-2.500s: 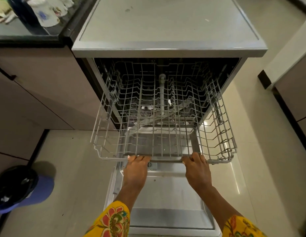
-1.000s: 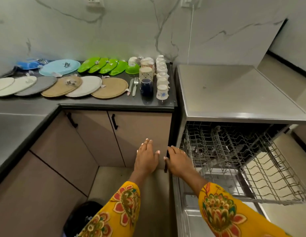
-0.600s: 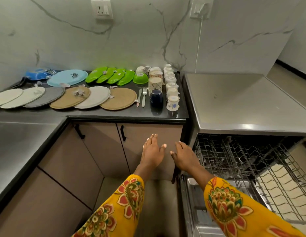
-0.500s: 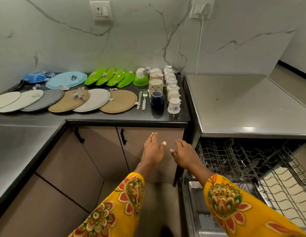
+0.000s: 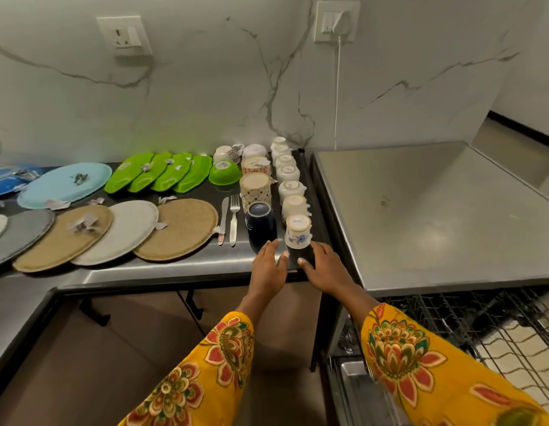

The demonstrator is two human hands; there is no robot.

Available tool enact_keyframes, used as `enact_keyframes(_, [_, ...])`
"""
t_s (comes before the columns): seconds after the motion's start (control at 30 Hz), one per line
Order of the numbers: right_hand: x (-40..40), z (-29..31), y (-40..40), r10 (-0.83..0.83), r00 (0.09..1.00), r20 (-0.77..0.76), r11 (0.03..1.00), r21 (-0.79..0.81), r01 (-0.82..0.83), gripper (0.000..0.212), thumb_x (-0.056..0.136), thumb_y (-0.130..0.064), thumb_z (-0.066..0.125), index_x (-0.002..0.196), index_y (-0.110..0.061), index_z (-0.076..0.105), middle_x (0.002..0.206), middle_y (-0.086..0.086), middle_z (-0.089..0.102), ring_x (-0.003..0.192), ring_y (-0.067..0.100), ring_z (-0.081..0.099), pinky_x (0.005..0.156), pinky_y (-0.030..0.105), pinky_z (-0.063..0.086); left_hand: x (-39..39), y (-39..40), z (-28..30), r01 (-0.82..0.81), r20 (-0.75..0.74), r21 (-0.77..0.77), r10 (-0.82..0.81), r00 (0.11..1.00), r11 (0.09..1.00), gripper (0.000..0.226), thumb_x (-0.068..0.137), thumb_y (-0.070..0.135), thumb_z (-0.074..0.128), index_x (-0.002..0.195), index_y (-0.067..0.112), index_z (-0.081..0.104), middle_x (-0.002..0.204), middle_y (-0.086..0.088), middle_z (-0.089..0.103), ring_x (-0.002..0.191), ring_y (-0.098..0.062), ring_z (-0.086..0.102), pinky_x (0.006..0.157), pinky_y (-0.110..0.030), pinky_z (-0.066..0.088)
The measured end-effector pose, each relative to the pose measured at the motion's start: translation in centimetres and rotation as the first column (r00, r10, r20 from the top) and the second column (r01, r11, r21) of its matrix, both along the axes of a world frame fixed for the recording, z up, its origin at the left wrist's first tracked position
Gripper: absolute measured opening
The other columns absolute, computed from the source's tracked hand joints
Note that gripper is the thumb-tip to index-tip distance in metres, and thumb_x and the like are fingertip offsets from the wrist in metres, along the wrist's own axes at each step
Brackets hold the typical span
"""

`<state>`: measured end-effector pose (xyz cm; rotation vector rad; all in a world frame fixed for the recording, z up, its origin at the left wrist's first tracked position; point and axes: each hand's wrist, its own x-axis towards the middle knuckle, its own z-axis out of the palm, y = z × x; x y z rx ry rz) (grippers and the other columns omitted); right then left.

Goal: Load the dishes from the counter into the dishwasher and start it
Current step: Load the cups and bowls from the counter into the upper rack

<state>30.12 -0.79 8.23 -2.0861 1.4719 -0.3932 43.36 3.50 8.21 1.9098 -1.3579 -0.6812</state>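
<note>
Nearest, the pulled-out rack (image 5: pixel 494 327) of the dishwasher (image 5: pixel 426 210) sits at lower right. At the counter (image 5: pixel 174 269) edge, left hand (image 5: pixel 268 269) and right hand (image 5: pixel 323 269) reach forward, fingers straight and slightly spread, holding nothing. Just beyond stand an upturned flowered cup (image 5: pixel 297 235) and a dark mug (image 5: pixel 260 226). Further back: more cups, knife (image 5: pixel 223 221), fork (image 5: pixel 234 219), round plates, green dishes.

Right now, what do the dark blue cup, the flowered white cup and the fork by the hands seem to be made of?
Dark blue cup: probably glazed ceramic, glossy with highlights.
Flowered white cup: likely porcelain or glazed ceramic, smooth white with a printed blue flower.
Fork: metal, probably stainless steel, bright and reflective.
</note>
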Motion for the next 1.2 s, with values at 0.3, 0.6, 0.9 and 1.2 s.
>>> enact_keyframes(0.3, [1.2,0.4,-4.1,-0.080,0.982,0.169,0.991,0.119,0.061,0.079,0.093,-0.032,0.056,0.151,-0.012,0.008,0.157,0.008,0.017,0.144,0.023,0.020,0.114,0.033,0.021,-0.3,-5.2,-0.4,0.049,-0.126,-0.069,-0.057,0.990,0.996,0.055,0.096,0.022,0.052,0.145,0.011,0.030,0.146,-0.008,0.041,0.136,-0.021,0.037,0.108,-0.029,0.029])
enact_keyframes(0.6, [2.4,1.1,-4.4,-0.173,0.937,0.305,0.977,0.177,0.122,0.068,0.095,-0.014,0.052,0.150,-0.025,0.014,0.152,0.004,0.032,0.138,0.023,0.034,0.110,0.030,0.029,0.6,-7.0,-0.6,0.174,-0.257,-0.097,-0.193,0.947,0.980,0.057,0.094,0.019,0.056,0.144,0.015,0.030,0.143,-0.005,0.045,0.133,-0.019,0.041,0.101,-0.021,0.029])
enact_keyframes(0.9, [1.6,0.4,-0.3,-0.364,0.880,0.305,0.928,0.199,0.315,0.064,0.094,-0.022,0.055,0.149,-0.024,0.022,0.148,0.006,0.040,0.134,0.024,0.039,0.109,0.033,0.033,0.5,-4.7,-2.0,0.262,-0.375,-0.119,-0.288,0.881,0.958,0.057,0.089,0.017,0.063,0.140,0.017,0.039,0.136,-0.002,0.051,0.128,-0.015,0.046,0.103,-0.027,0.037])
enact_keyframes(1.2, [-1.8,-0.3,6.1,-0.510,0.778,0.366,0.859,0.180,0.479,0.061,0.087,-0.014,0.065,0.141,-0.022,0.036,0.133,0.006,0.053,0.123,0.022,0.051,0.102,0.030,0.041,-2.5,-0.7,-2.7,0.391,-0.386,-0.139,-0.413,0.825,0.910,0.056,0.084,0.015,0.069,0.134,0.012,0.046,0.128,-0.004,0.057,0.120,-0.017,0.052,0.104,-0.037,0.043])
